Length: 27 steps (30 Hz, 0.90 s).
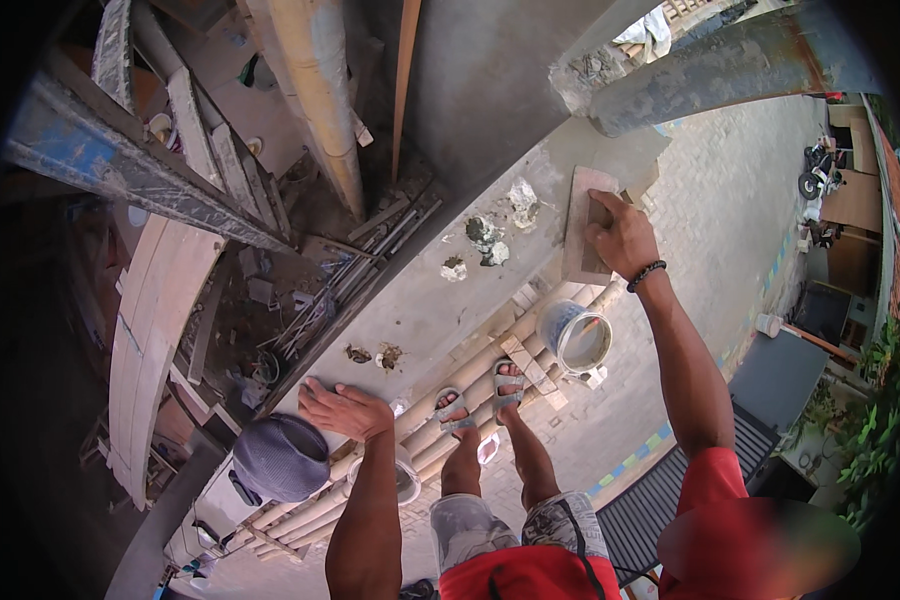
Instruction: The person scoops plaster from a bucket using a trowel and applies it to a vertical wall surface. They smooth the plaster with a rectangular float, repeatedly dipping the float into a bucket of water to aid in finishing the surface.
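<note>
My right hand (625, 238) grips a flat rectangular plastering float (579, 230), laid against the grey ledge (425, 310) near its far end. The fingers are bent over the float's back; its handle is mostly hidden. My left hand (348, 410) lies flat on the nearer part of the ledge, fingers stretched out, holding nothing. Just beside it sits a dark grey knitted cap (282, 458). Between my hands, wet-looking mortar lumps (485, 240) and white clumps (522, 200) rest on the ledge. Smaller dark lumps (390, 355) lie closer to my left hand.
My sandalled feet stand on bamboo poles (470, 400) beside the ledge. A white bucket (580, 342) is on the poles below my right arm; another bucket (402, 482) is partly behind my left forearm. Left of the ledge are a bamboo post (332, 110), planks and debris. Paving (710, 230) spreads below right.
</note>
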Tool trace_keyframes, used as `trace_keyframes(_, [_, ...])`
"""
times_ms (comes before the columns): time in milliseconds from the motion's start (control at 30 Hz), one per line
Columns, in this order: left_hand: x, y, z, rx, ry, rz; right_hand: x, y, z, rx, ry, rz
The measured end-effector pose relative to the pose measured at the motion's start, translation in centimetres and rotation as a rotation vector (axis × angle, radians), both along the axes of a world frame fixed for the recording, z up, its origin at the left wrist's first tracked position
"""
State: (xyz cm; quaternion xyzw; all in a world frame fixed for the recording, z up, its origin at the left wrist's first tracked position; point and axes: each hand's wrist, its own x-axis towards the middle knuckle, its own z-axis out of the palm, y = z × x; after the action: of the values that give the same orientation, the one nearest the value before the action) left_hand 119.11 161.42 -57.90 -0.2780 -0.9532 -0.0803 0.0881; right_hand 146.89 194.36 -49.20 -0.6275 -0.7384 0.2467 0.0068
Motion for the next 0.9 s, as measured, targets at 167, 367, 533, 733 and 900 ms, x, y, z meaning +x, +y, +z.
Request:
trace_keyframes(167, [-0.1, -0.4, 0.1, 0.016, -0.022, -0.022, -2.1, -0.3, 2.8, 0.045, 0.076, 0.094])
trace_keyframes(367, [0.0, 0.0, -0.3, 0.041, -0.002, -0.039, -3.4, 5.5, 0.3, 0.119, -0.07, 0.168])
trace_keyframes(533, [-0.2, -0.4, 0.0, 0.035, 0.012, -0.026, -3.1, 2.3, 1.0, -0.038, -0.132, 0.294])
trace_keyframes(733, [0.0, 0.0, -0.1, 0.033, 0.003, -0.038, -3.4, 5.4, 1.2, 0.105, -0.049, 0.196])
trace_keyframes(900, [0.0, -0.5, -0.4, 0.007, 0.007, -0.018, -2.2, 1.1, 0.5, -0.063, -0.024, 0.261])
